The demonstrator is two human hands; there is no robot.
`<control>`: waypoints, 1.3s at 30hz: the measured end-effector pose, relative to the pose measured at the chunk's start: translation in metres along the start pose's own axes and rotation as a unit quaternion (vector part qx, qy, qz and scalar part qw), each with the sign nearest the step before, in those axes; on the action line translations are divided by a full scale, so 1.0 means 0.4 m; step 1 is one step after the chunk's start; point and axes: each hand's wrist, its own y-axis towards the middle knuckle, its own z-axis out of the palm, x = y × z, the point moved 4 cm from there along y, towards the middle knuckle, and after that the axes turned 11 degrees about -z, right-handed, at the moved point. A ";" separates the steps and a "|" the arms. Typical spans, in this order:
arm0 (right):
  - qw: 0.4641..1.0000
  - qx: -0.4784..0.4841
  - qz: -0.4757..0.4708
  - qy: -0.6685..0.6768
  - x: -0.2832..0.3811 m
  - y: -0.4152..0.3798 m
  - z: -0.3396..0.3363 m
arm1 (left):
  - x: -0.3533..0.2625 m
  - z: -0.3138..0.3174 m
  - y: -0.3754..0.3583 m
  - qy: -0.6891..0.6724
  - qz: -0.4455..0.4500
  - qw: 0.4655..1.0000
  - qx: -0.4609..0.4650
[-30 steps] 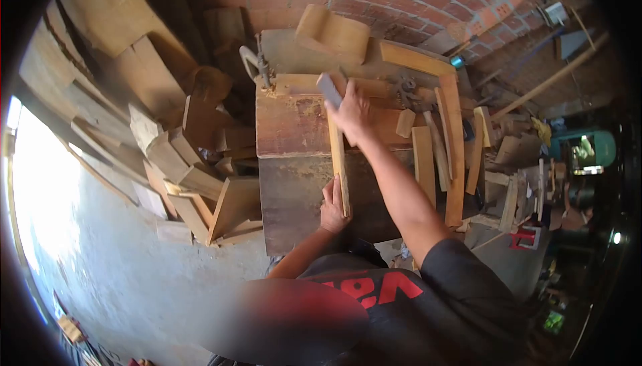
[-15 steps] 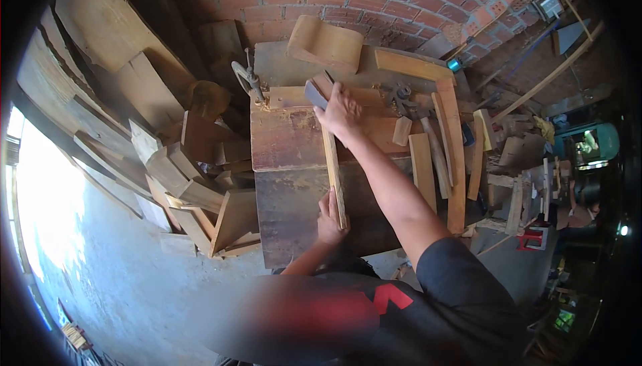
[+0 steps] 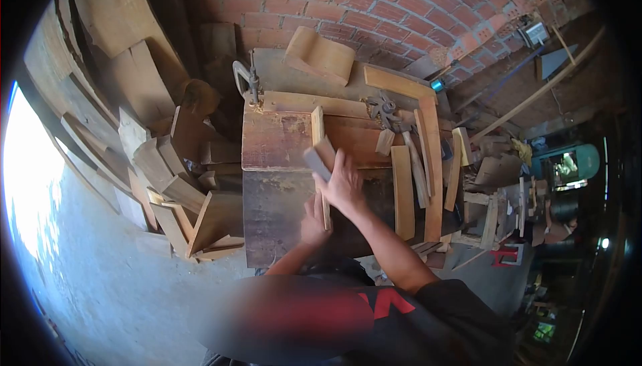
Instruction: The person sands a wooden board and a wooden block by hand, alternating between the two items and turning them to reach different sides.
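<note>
A narrow wooden strip [image 3: 318, 126] lies lengthwise on the workbench [image 3: 271, 195], its near end by my body. My left hand [image 3: 313, 222] is closed on that near end. Farther up, my right hand [image 3: 346, 184] grips a small grey-faced block [image 3: 317, 164], which rests across the middle of the strip. The fingertips of my left hand are partly hidden behind the strip.
A clamp [image 3: 253, 83] stands at the bench's far left corner. Behind are a curved wooden block [image 3: 319, 56] and a brick wall [image 3: 361, 2]. Boards [image 3: 403, 192] lie at the right; stacked wood [image 3: 217, 219] fills the left. A metal tool [image 3: 383, 110] sits at the back.
My right hand has drawn the block from the strip's far end back toward my left hand. The view has shifted slightly, and my left hand still holds the near end.
</note>
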 end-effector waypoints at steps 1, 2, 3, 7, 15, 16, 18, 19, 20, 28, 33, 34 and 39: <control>0.999 0.015 0.033 0.017 -0.006 0.079 -0.004 | -0.004 -0.008 0.000 0.002 -0.008 1.000 -0.008; 0.998 0.019 0.054 0.041 -0.024 0.163 0.009 | -0.007 -0.009 -0.004 -0.007 0.009 1.000 -0.017; 0.996 0.032 0.074 0.031 -0.028 0.245 0.005 | -0.009 -0.006 0.003 -0.016 0.029 0.999 -0.028; 0.995 0.021 0.085 0.054 -0.041 0.422 -0.001 | -0.003 -0.004 0.001 -0.020 0.022 0.999 -0.020; 0.999 0.032 0.012 0.002 0.028 -0.051 -0.001 | 0.025 0.021 -0.003 0.004 -0.006 1.000 0.009; 0.999 0.030 0.009 -0.019 0.041 -0.120 -0.004 | 0.049 0.045 -0.007 0.015 -0.024 0.999 0.021; 0.998 0.050 0.036 0.013 0.030 -0.153 -0.006 | 0.062 0.067 -0.002 0.039 -0.027 0.998 0.035; 0.996 0.064 0.054 0.033 0.024 -0.144 -0.003 | 0.062 0.071 0.003 0.033 -0.032 0.998 0.031; 0.998 0.042 0.043 0.034 0.014 -0.106 0.002 | 0.062 0.072 0.002 0.028 -0.024 0.999 0.025; 0.995 0.048 0.083 -0.024 -0.017 0.419 0.001 | 0.021 0.015 -0.001 -0.011 -0.004 1.000 -0.021; 0.995 0.065 0.071 -0.008 0.011 0.224 -0.010 | 0.023 0.023 -0.002 0.024 -0.036 0.998 0.036; 0.999 0.010 0.048 -0.012 -0.008 0.136 0.022 | 0.021 0.021 -0.002 0.022 -0.027 0.999 0.028; 0.999 0.004 0.026 -0.027 0.030 -0.116 0.009 | 0.052 0.057 0.003 -0.025 -0.042 0.998 0.028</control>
